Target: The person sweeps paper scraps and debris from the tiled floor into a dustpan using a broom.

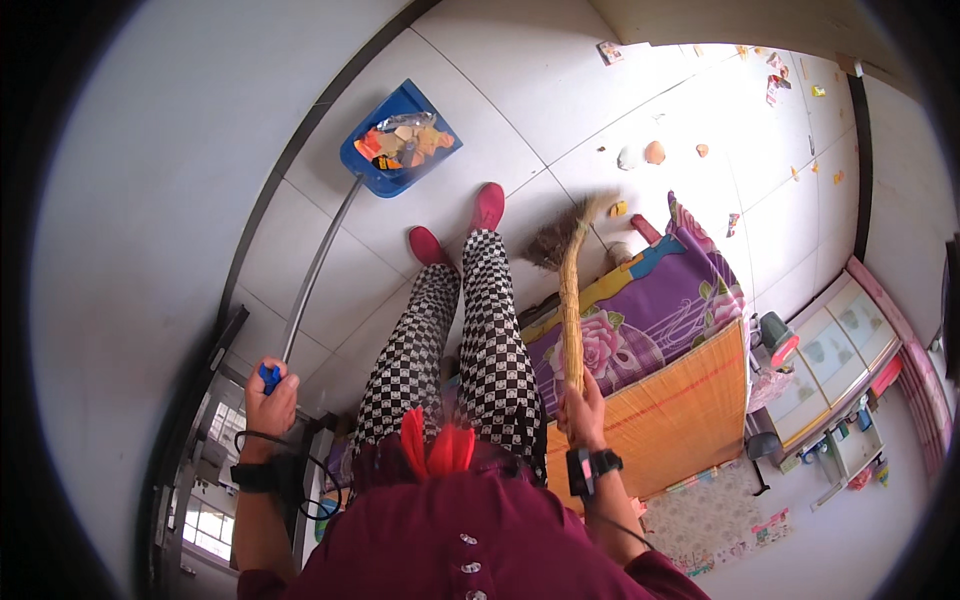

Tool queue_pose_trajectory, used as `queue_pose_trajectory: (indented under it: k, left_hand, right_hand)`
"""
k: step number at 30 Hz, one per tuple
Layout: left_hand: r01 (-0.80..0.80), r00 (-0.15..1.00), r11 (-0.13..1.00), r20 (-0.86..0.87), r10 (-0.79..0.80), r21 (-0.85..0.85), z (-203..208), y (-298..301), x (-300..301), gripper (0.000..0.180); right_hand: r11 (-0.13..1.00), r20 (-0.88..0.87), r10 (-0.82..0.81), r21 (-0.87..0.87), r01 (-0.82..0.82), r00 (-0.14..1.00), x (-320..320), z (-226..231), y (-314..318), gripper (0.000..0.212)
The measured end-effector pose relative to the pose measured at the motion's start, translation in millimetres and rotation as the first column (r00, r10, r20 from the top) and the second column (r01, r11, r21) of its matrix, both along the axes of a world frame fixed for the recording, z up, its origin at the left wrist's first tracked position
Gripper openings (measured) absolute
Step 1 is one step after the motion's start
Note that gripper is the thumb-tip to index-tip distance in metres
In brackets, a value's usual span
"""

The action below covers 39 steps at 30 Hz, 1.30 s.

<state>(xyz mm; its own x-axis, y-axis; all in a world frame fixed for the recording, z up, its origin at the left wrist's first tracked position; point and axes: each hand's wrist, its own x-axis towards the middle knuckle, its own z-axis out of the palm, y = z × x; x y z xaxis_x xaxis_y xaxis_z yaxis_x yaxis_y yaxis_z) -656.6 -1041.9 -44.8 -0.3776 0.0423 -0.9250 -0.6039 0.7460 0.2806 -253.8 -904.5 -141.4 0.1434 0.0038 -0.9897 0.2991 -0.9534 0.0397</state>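
Note:
My left hand (pixel 270 397) is closed around the blue end of a long grey handle. That handle runs up to a blue dustpan (pixel 377 180) lying on the floor by the left wall, with orange, tan and silvery scraps (pixel 405 140) in it. In my right hand (pixel 583 412) is the straw stalk of a broom (pixel 571 310), gripped low in the view. Its dark, frayed bristles (pixel 556 240) reach the tiles right of my red shoes, near a small yellow scrap (pixel 618 209).
A bed with an orange mat (pixel 660 410) and purple flowered cloth (pixel 640 345) stands close on my right. Litter lies across the tiles, including a round tan piece (pixel 655 152) and wrappers (pixel 776 85) farther off. A glass-fronted cabinet (pixel 835 345) is at far right.

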Motion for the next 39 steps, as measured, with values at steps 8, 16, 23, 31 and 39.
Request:
queue_pose_trajectory:
  k: [8, 16, 23, 31, 39]
  left_hand:
    - [0.067, 0.997, 0.993, -0.025, -0.07, -0.096, -1, 34, 1, 0.014]
    - [-0.011, 1.0, 0.999, -0.014, 0.01, -0.046, -19, 33, 0, 0.014]
    - [-0.029, 0.996, 0.981, -0.084, 0.012, -0.194, -73, 26, 10, 0.017]
    - [-0.076, 0.996, 0.97, -0.061, 0.064, -0.229, -126, 12, -4, 0.024]
    - [-0.158, 0.984, 0.962, -0.12, 0.134, -0.223, -121, -9, -15, 0.024]
  right_hand:
    - [0.973, 0.121, -0.199, -0.091, 0.21, 0.973, 4, 42, 25, 0.046]
    - [0.998, 0.053, -0.04, -0.047, 0.043, 0.998, 5, 0, 48, 0.049]
    - [0.754, -0.031, 0.632, 0.253, -0.606, 0.774, 34, -55, 16, 0.059]
    - [0.647, -0.091, 0.762, 0.075, -0.759, 0.641, 37, -125, -27, 0.064]
    - [0.679, -0.009, 0.728, 0.144, -0.72, 0.685, 32, -101, -12, 0.058]
